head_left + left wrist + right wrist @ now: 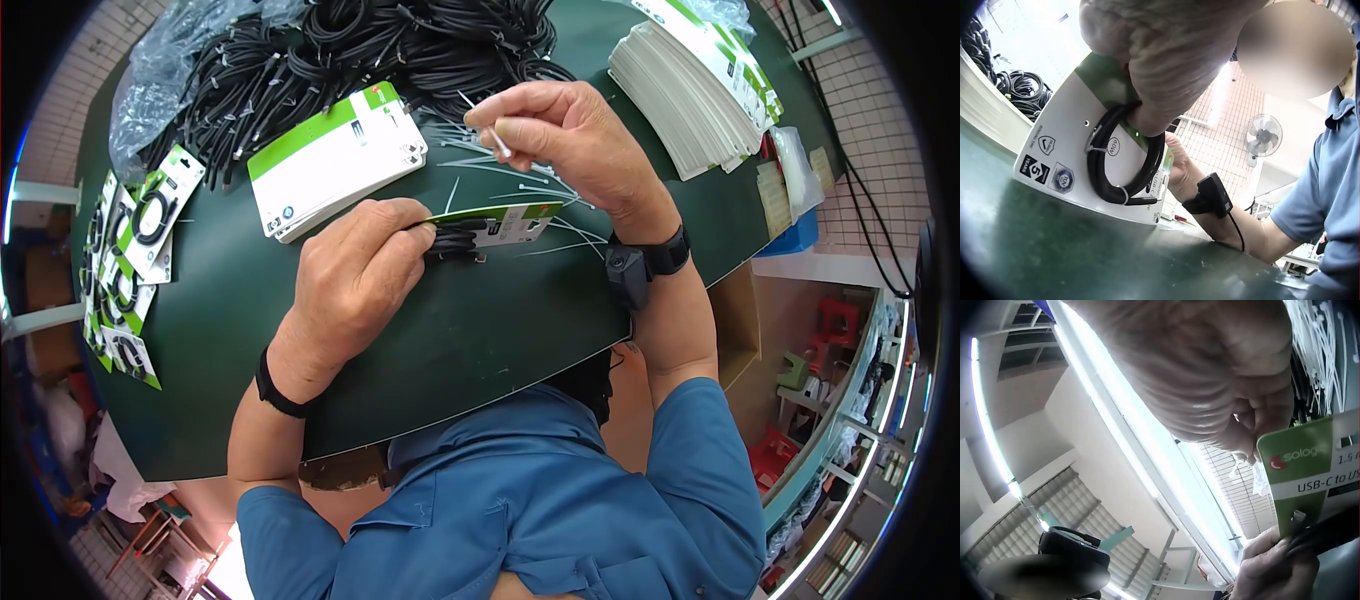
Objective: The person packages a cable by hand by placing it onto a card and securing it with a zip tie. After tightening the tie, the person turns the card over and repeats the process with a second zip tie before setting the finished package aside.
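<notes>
My left hand [358,268] pinches a green and white card [520,226] at its left end, above the table. A coiled black cable [1105,164] lies against the card's face, bound with pale ties, in the left wrist view. Up and to the right of the card, my right hand [580,135] pinches a thin white cable tie [499,142] between thumb and fingertips. In the right wrist view the card [1304,456] shows its printed front beside the right hand [1210,375], with the left hand [1272,569] below.
A stack of cards [335,160] stands behind the left hand, a taller stack [690,90] at the back right. Black cables [420,50] are heaped at the back; loose cable ties [540,190] lie near the right hand. Cards with cables [150,215] lie at the left edge.
</notes>
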Demonstrator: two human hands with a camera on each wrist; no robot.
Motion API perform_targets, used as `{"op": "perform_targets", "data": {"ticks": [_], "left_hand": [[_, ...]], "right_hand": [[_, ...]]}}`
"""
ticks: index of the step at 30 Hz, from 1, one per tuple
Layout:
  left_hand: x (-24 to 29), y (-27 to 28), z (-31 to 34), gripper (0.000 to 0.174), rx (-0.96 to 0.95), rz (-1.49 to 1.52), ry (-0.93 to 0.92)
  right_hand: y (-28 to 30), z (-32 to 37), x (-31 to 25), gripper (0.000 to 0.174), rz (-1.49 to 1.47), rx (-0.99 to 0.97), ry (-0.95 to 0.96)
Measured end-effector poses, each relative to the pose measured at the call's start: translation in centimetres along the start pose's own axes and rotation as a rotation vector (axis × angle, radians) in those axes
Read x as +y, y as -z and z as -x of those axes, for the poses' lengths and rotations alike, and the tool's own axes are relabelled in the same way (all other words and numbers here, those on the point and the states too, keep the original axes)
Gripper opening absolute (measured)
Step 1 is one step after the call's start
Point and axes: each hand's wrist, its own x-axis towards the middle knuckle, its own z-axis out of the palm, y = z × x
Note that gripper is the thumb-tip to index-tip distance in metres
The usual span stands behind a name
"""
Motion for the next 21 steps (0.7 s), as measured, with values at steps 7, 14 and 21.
{"op": "perform_targets", "data": {"ticks": [7,14,21], "left_hand": [[0.2,0.2,-0.2,0.021,0.014,0.004,-0.037],[0.4,0.5,-0.4,0.020,0.006,0.006,-0.074],[0.1,0.2,-0.1,0.020,-0.049,0.050,-0.073]], "right_hand": [[-0.4,0.4,-0.6,0.014,0.086,0.028,0.010],[-0.6,-0.1,0.1,0.011,0.120,0.126,0.222],[-0.6,-0.5,1.1,0.013,0.025,0.219,0.026]]}}
